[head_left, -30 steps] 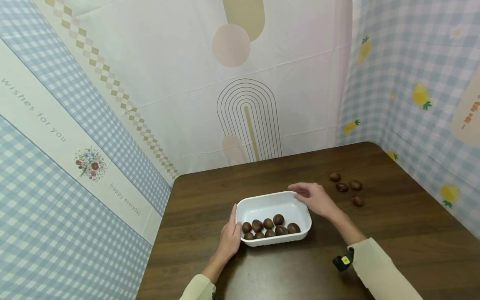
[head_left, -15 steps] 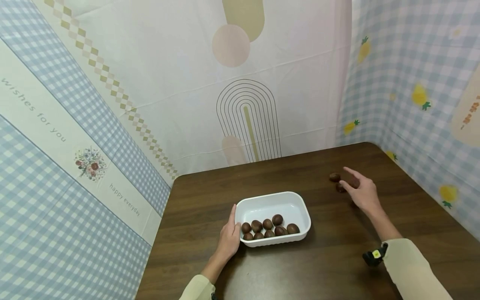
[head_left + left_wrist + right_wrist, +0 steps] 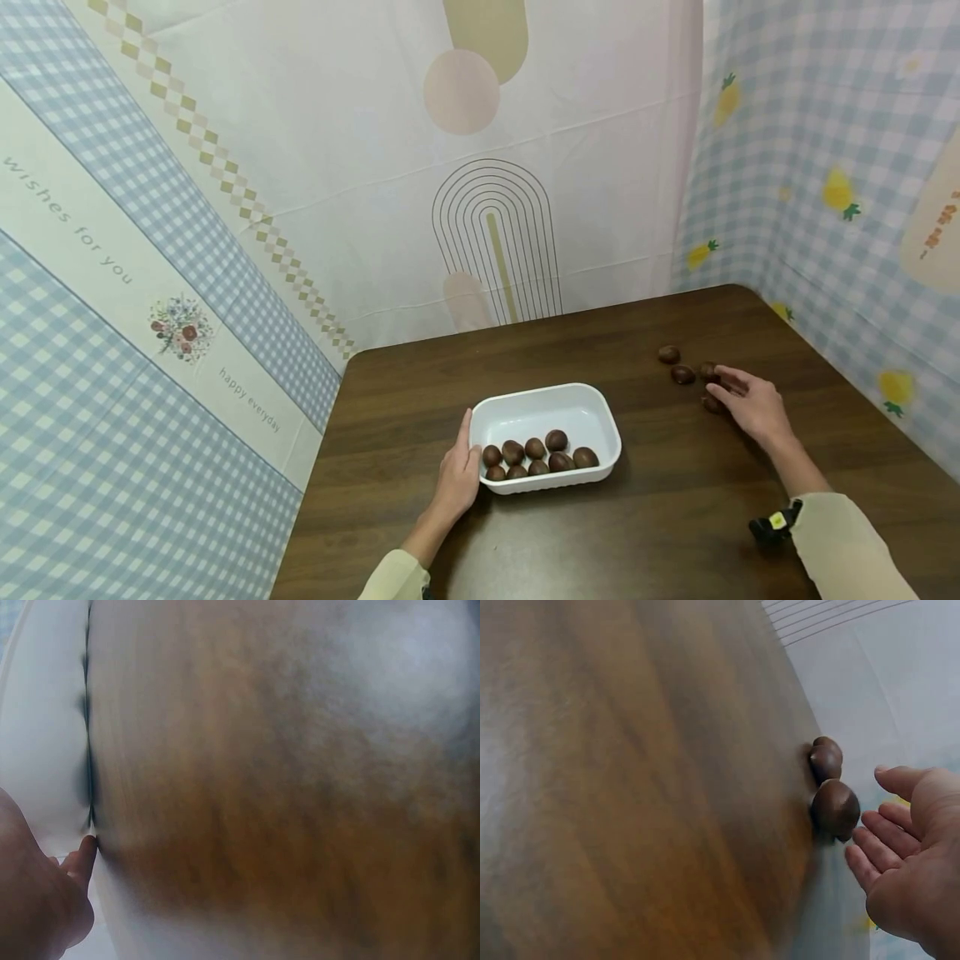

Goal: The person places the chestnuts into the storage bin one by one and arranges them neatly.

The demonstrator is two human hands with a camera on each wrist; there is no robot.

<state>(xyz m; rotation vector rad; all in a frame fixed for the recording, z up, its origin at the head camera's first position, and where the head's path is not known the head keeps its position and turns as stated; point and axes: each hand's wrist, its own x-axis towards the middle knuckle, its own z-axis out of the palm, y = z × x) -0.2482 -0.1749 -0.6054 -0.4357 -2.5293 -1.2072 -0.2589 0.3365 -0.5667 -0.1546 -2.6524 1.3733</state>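
Observation:
My left hand (image 3: 457,477) rests against the left end of a white rectangular dish (image 3: 545,392), its index finger straight along the wall and thumb at the rim. In the left wrist view, a fingertip of the left hand (image 3: 45,889) touches the dish's side (image 3: 45,712). Several brown chestnuts (image 3: 534,448) lie along the near side inside the dish. My right hand (image 3: 757,408) reaches over the loose chestnuts at the right, thumb and fingers apart around the nearest chestnut (image 3: 711,403). In the right wrist view, a chestnut (image 3: 835,808) shows just beyond the extended fingers.
Other loose chestnuts sit just left of the right hand, one farther back (image 3: 669,354) and one nearer (image 3: 682,374). The dark wooden table (image 3: 420,375) ends at a patterned cloth backdrop (image 3: 360,167) behind and on both sides.
My right hand has moved from the dish's far right corner out to the loose chestnuts, then nearer to me over the closest one. The left hand and dish stay put.

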